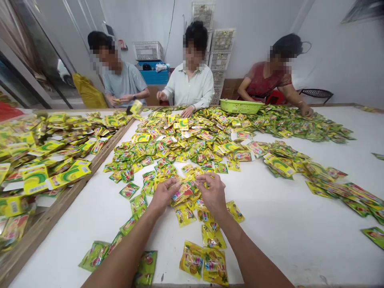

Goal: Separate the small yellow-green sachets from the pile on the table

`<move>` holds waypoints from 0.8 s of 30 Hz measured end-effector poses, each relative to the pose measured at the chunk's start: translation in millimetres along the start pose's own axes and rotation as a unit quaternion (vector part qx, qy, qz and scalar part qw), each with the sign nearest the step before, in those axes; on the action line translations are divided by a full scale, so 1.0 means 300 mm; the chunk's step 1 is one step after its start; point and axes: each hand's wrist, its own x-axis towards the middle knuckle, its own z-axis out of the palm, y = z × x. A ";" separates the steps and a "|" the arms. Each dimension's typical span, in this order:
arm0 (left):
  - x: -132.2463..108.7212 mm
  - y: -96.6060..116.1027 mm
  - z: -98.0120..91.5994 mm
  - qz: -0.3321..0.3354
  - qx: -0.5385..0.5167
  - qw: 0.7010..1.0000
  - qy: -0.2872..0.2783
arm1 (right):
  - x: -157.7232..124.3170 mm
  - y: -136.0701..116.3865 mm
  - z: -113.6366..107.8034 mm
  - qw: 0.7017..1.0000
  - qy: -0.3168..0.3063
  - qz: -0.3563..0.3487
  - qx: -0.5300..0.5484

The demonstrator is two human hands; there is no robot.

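Note:
Over the near middle of the white table, my left hand (165,195) pinches the left side of a small printed candy box (183,193) with red and pink artwork. The fingers of my right hand (213,194) are closed at the box's right edge, and their tips are partly hidden. Below and around the hands lie yellow candy packets (185,215) with pineapple pictures. Green candy packets (129,190) run in a loose line beside my left forearm. Just beyond my fingers spreads a large mixed pile of packets and boxes (192,140).
A wooden strip (102,162) separates the heap of yellow-green boxes (34,178) on the left. Across the table sit three people, one with a hand (187,112) on the pile. A green basket (240,107) stands at the far edge. More packets (318,176) trail to the right.

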 end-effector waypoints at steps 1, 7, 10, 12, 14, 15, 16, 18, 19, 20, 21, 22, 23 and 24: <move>-0.001 0.002 -0.001 0.003 0.009 1.000 0.002 | 0.000 -0.003 0.000 1.000 0.007 -0.004 -0.017; 0.001 0.014 -0.003 0.024 0.023 0.999 0.016 | 0.002 0.009 0.006 0.999 -0.034 0.006 -0.013; 0.005 0.010 0.001 0.023 0.008 1.000 0.012 | -0.002 0.017 0.016 0.994 -0.072 0.037 0.077; 0.007 0.006 0.005 0.025 -0.002 1.000 0.003 | -0.008 0.013 0.024 0.980 -0.121 0.067 0.142; 0.007 0.003 0.008 0.026 -0.010 1.000 -0.004 | -0.012 0.003 0.025 0.972 -0.140 0.076 0.170; 0.007 0.002 0.009 0.028 -0.013 1.000 -0.006 | -0.012 -0.003 0.023 0.977 -0.125 0.066 0.160; 0.006 0.003 0.010 0.030 -0.016 0.999 -0.007 | -0.012 -0.009 0.020 0.985 -0.099 0.050 0.135; 0.004 0.005 0.011 0.036 -0.018 0.999 -0.001 | -0.010 -0.019 0.013 0.996 -0.055 0.017 0.066; 0.004 0.006 0.012 0.040 -0.018 0.999 0.007 | -0.010 -0.023 0.011 0.998 -0.052 0.007 0.039; 0.003 0.007 0.013 0.043 -0.019 0.999 0.015 | -0.011 -0.026 0.012 0.997 -0.066 0.005 0.027; 0.003 0.008 0.014 0.043 -0.022 0.999 0.023 | -0.012 -0.027 0.014 0.995 -0.091 0.010 0.033; 0.003 0.010 0.015 0.042 -0.026 0.998 0.030 | -0.015 -0.029 0.017 0.991 -0.118 0.022 0.051; 0.002 0.012 0.017 0.037 -0.031 0.998 0.033 | -0.018 -0.029 0.020 0.986 -0.144 0.039 0.078; 0.001 0.014 0.019 0.031 -0.036 0.998 0.033 | -0.021 -0.029 0.024 0.978 -0.169 0.063 0.108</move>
